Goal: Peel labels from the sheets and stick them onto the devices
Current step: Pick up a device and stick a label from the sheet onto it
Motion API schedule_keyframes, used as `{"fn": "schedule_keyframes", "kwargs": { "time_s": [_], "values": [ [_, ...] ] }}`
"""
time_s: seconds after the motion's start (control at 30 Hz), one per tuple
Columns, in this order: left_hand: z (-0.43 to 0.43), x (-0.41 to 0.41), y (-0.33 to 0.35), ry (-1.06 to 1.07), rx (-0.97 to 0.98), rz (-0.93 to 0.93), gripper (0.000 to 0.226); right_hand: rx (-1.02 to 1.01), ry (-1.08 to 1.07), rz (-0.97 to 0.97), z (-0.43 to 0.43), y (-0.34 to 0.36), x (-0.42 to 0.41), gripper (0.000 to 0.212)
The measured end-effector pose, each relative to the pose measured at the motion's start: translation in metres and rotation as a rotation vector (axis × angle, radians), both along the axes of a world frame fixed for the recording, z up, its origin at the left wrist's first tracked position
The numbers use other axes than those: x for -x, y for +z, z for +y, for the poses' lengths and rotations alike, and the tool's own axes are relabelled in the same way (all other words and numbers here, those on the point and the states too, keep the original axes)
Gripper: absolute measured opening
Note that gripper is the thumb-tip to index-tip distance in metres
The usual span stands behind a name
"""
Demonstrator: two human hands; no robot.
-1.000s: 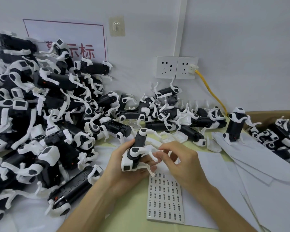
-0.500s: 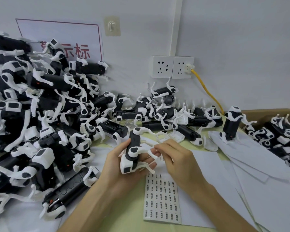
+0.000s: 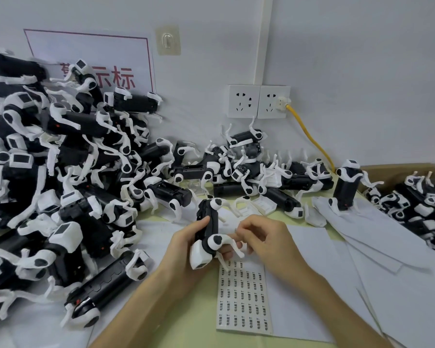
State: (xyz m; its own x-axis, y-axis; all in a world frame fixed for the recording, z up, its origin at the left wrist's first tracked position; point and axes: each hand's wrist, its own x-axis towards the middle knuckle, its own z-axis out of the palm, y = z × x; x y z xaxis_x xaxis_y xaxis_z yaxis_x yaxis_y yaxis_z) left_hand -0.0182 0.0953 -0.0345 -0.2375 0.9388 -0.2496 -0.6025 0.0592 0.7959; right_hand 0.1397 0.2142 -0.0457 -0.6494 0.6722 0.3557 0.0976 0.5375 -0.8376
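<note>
**Device gripped over the label sheet, as before**

The heap of devices (image 3: 60, 184) fills the surface's (image 3: 186, 322) left side and back edge. Blank sheets (image 3: 399, 285) cover the right, leaving open room only at the near middle, where the label sheet (image 3: 244, 300) lies. As 0.5 s ago, the left hand (image 3: 183, 249) grips 1 device (image 3: 207, 229) upright. The right hand's (image 3: 264, 242) curled fingertips meet beside it; whether they pinch a label, I cannot tell.
</note>
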Motion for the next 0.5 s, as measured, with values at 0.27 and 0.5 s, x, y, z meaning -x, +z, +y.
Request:
{"fn": "schedule_keyframes", "kwargs": {
  "time_s": [0.27,0.5],
  "values": [
    [0.000,0.004,0.005,0.080,-0.005,-0.116,0.067,-0.075,-0.125,0.116,-0.002,0.006,-0.002,0.042],
    [0.000,0.006,0.006,0.126,-0.011,-0.154,0.060,0.041,-0.115,0.151,0.003,0.008,-0.004,0.032]
  ]
}}
